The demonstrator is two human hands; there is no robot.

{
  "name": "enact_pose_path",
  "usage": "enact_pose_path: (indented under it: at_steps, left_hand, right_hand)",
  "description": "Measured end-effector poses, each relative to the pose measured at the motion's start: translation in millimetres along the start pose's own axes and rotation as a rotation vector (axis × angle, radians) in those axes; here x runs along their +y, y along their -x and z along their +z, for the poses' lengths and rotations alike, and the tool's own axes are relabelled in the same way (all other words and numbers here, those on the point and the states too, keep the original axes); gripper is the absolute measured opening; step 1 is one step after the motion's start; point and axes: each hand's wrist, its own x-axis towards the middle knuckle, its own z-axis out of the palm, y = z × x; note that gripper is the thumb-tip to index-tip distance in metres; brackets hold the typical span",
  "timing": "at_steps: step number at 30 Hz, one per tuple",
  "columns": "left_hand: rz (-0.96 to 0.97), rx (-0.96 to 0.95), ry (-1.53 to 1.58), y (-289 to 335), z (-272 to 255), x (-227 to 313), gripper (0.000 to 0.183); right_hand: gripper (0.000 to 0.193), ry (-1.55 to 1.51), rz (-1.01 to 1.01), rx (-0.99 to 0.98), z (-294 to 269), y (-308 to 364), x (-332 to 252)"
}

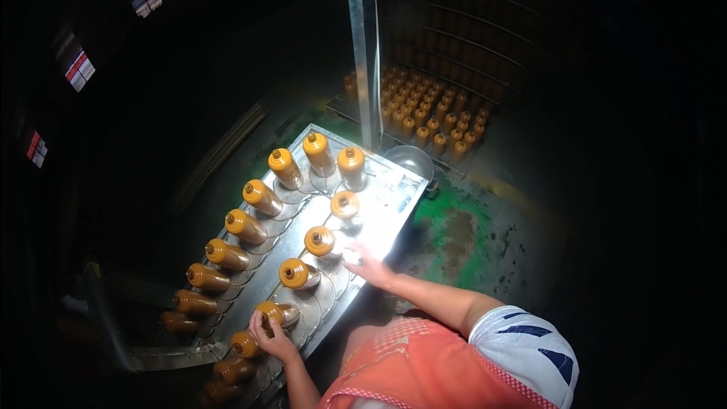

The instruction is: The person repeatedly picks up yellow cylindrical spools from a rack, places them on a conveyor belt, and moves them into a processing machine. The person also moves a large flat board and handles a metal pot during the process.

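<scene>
Glossy orange-brown bottles with short narrow necks stand in two rows on a long metal conveyor table (pixel 401 197). At the near end of the right row, my left hand (pixel 274 342) curls its fingers around the shoulder and neck of a brown bottle (pixel 270 309). Just below it, another bottle (pixel 244 344) stands close to my wrist. My right hand (pixel 369 266) reaches over the right edge of the table, fingers stretched out beside a brown bottle (pixel 320 241). Strong glare washes out its fingertips, so contact with that bottle cannot be made out.
Many similar bottles (pixel 441 125) stand on a low platform beyond the table. A metal post (pixel 363 53) rises at the table's far end, beside a round clear basin (pixel 409 159). Long thin strips (pixel 219 155) lie at the left. Green marks the floor (pixel 454 227) at right.
</scene>
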Motion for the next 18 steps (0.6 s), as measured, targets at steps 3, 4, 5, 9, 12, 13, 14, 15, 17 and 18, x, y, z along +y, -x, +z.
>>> enact_pose_path:
  at_steps: [3, 4, 5, 9, 12, 13, 14, 15, 17, 18]
  left_hand:
    - [-0.006, -0.168, 0.199, 21.9, 29.4, 34.5, 0.022]
    - [-0.075, -0.235, 0.328, 31.2, 44.4, 42.4, 0.017]
    - [-0.194, -0.272, 0.435, 40.0, 55.0, 48.7, 0.015]
    - [-0.398, -0.444, 0.644, 77.1, 122.5, 103.4, 0.016]
    - [-0.418, -0.766, 0.673, 102.3, 177.6, 168.7, 0.015]
    - [-0.381, -0.888, 0.673, 105.0, 196.7, 187.3, 0.014]
    - [-0.381, -0.971, 0.68, 110.0, 212.8, 203.5, 0.014]
    - [-0.381, -1.054, 0.685, 115.1, 228.7, 219.0, 0.014]
    - [-0.403, -1.229, 0.724, 123.8, 255.7, 242.7, 0.014]
    - [-0.393, -1.281, 0.702, 127.8, 269.3, 253.3, 0.013]
  right_hand:
    - [0.042, -0.065, 0.17, -0.066, -51.2, 26.7, 16.4]
    - [0.04, -0.001, 0.103, 0.001, -65.1, 36.9, 25.6]
    - [0.037, 0.072, 0.09, -0.025, -77.9, 44.4, 24.2]
    - [0.033, -0.085, 0.181, -0.044, -132.3, 60.5, 47.9]
    - [0.03, -0.168, 0.211, 0.092, -175.4, 76.9, 77.1]
    - [0.029, -0.199, 0.219, 0.149, -189.7, 81.0, 89.0]
    - [0.029, -0.194, 0.268, 0.169, -204.6, 84.1, 94.5]
    - [0.029, -0.174, 0.303, 0.2, -220.1, 89.4, 100.1]
    - [0.029, -0.143, 0.37, 0.26, -244.7, 98.7, 108.9]
    - [0.03, -0.209, 0.392, 0.312, -255.6, 103.7, 112.8]
